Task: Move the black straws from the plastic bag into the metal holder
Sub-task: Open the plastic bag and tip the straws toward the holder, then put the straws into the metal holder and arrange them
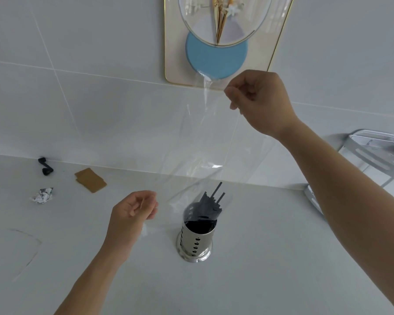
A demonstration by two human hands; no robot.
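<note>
A perforated metal holder (195, 242) stands upright on the white counter. A bundle of black straws (210, 204) sticks out of its top, leaning right. A clear plastic bag (205, 142) hangs upside down over the straws, its mouth around their upper ends. My right hand (259, 103) pinches the bag's top end high above the holder. My left hand (134, 210) is to the left of the holder, fingers curled on the bag's lower edge.
A crumpled paper ball (42, 195), brown cardboard pieces (90, 180) and a small black object (45, 166) lie at the back left of the counter. A metal rack (373, 151) is at the right. A framed picture (218, 37) hangs on the tiled wall.
</note>
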